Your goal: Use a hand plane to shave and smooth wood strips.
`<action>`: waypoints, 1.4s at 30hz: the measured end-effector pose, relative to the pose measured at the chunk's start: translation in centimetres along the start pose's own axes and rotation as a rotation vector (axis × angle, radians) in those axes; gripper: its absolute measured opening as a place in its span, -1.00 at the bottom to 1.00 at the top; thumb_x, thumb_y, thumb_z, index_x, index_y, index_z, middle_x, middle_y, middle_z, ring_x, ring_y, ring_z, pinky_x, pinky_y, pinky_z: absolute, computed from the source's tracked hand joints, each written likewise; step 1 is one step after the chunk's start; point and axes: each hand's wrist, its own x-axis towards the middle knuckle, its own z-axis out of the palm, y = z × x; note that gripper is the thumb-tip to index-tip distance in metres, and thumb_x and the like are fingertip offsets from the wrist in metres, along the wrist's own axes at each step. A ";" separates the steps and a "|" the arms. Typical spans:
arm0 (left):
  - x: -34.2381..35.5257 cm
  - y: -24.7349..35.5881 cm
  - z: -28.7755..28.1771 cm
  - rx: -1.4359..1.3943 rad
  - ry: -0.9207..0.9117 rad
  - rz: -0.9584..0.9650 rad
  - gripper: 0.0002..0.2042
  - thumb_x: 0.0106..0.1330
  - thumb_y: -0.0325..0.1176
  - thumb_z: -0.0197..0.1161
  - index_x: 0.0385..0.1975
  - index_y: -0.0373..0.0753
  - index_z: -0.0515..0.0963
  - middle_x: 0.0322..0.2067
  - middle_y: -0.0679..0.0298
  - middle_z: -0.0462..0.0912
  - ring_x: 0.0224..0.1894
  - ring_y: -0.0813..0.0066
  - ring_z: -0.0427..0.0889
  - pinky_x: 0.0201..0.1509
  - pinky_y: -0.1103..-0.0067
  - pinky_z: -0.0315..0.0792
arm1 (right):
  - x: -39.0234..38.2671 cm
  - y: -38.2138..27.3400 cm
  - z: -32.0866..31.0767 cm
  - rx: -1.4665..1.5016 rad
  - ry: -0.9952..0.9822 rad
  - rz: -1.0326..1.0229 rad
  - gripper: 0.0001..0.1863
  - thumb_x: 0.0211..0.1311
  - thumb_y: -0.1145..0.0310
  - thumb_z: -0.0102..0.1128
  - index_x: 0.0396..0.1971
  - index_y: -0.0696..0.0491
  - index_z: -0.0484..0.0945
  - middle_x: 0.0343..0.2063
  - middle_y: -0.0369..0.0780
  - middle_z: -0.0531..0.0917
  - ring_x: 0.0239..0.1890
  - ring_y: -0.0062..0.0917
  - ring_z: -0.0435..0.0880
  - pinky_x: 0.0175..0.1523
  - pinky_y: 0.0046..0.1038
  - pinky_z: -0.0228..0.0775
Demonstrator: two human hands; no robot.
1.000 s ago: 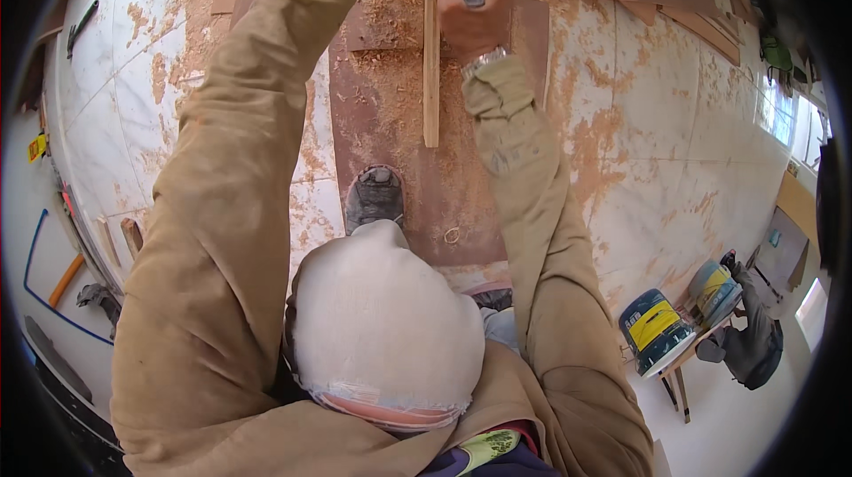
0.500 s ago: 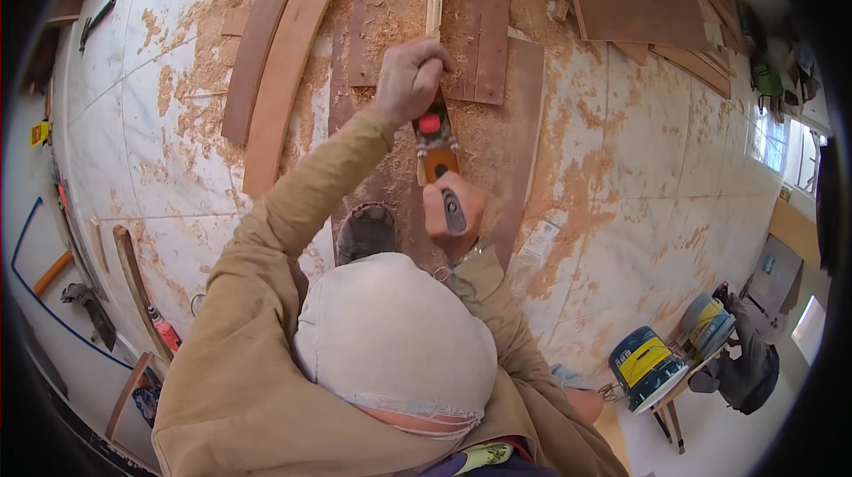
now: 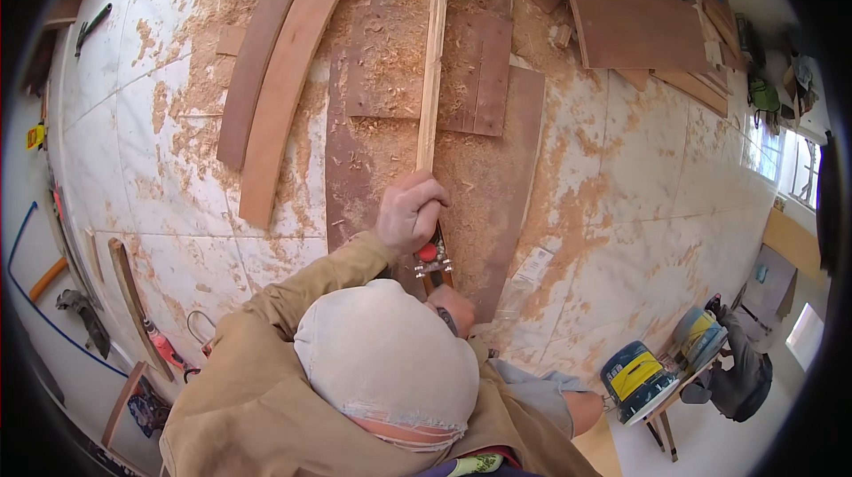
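Observation:
A narrow pale wood strip point(image 3: 432, 60) runs lengthwise away from me over shaving-strewn boards. At its near end, a hand plane point(image 3: 435, 280) with an orange body and a red part on top is close to my body. My left hand point(image 3: 410, 212) is closed over the plane's front end. My right hand point(image 3: 455, 307) is closed round the dark rear handle, partly hidden by the white cap point(image 3: 386, 357).
Brown boards point(image 3: 297, 78) lie left of the strip, and a flat panel point(image 3: 630, 20) rests at far right. Shavings cover much of the tiled floor point(image 3: 648, 157). A dark blue bucket point(image 3: 635, 379) stands at lower right; a red-and-black tool point(image 3: 161, 341) lies at left.
Both hands have drawn the plane back toward my body along the strip. More of the strip's near part shows, and my right hand is now partly behind the cap.

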 end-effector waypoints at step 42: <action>8.1 -1.2 -1.4 0.012 0.092 0.053 -0.81 0.27 -0.58 0.12 -0.27 -0.20 0.66 -0.31 0.21 0.64 -0.24 0.30 0.64 -0.10 0.42 0.56 | 6.6 -0.1 1.2 -0.136 0.098 -0.008 -0.81 0.17 0.48 0.26 -0.60 0.12 0.49 -0.65 -0.10 0.47 -0.64 -0.21 0.50 -0.51 -0.27 0.32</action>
